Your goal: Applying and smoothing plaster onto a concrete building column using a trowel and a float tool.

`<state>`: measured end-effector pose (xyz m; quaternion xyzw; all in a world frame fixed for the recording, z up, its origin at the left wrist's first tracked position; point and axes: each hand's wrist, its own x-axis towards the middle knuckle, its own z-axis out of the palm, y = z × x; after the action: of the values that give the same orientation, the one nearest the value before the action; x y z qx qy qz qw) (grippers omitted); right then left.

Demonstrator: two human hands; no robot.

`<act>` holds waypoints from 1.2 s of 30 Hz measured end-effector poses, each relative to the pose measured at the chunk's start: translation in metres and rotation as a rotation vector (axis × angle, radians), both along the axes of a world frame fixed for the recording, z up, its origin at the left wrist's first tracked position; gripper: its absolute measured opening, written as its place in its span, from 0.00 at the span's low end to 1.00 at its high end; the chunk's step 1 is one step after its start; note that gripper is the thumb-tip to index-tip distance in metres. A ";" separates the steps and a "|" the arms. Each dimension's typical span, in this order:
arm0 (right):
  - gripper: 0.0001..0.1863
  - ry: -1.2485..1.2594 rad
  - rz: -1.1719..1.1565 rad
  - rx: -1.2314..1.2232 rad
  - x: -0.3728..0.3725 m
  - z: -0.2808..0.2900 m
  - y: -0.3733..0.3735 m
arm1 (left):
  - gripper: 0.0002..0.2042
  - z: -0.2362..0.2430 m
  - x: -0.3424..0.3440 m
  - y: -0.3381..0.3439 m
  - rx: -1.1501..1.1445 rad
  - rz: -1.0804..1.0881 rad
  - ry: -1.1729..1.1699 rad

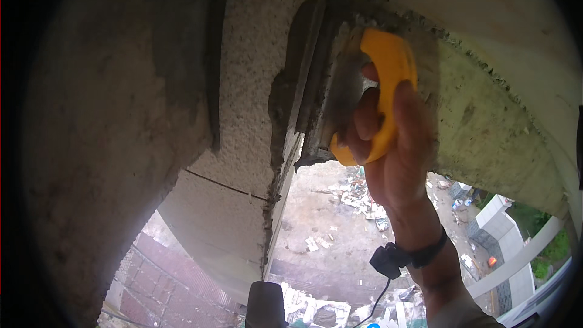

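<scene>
My right hand (404,140) is closed around the orange-yellow handle of a plastering trowel (388,54). Its grey metal blade (347,79) lies close along wet dark mortar beside a speckled pale slab (252,54); whether blade and mortar touch I cannot tell. Dark mortar (282,100) is smeared over that slab's right edge. A black strap (430,252) with a small dark device and a cable circles my right wrist. My left hand is out of sight.
A rough greenish-grey surface (486,127) stands right of the trowel, and a dim grey one (121,73) at left. Far below lies ground strewn with rubble (364,200). A dark rounded object (265,304) sticks up at the lower edge. Pale block walls (504,225) stand lower right.
</scene>
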<state>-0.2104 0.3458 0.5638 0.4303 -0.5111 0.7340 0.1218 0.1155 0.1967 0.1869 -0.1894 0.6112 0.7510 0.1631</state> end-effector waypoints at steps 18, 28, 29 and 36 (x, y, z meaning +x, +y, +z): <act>0.31 -0.067 -0.068 0.050 0.006 0.003 0.002 | 0.08 -0.002 -0.005 -0.001 0.039 0.002 -0.095; 0.24 0.258 -0.098 0.380 0.015 0.022 -0.007 | 0.08 -0.017 -0.001 -0.002 -0.027 0.000 -0.024; 0.26 0.327 -0.132 0.487 0.013 0.019 -0.013 | 0.09 -0.018 -0.001 -0.001 -0.036 -0.011 -0.012; 0.21 0.347 0.065 0.787 0.026 -0.033 -0.011 | 0.10 -0.001 -0.011 -0.002 0.098 -0.014 -0.068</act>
<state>-0.1845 0.3345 0.5304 0.5771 -0.7102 0.4032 0.0092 0.1047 0.1942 0.1861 -0.2024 0.5690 0.7720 0.1981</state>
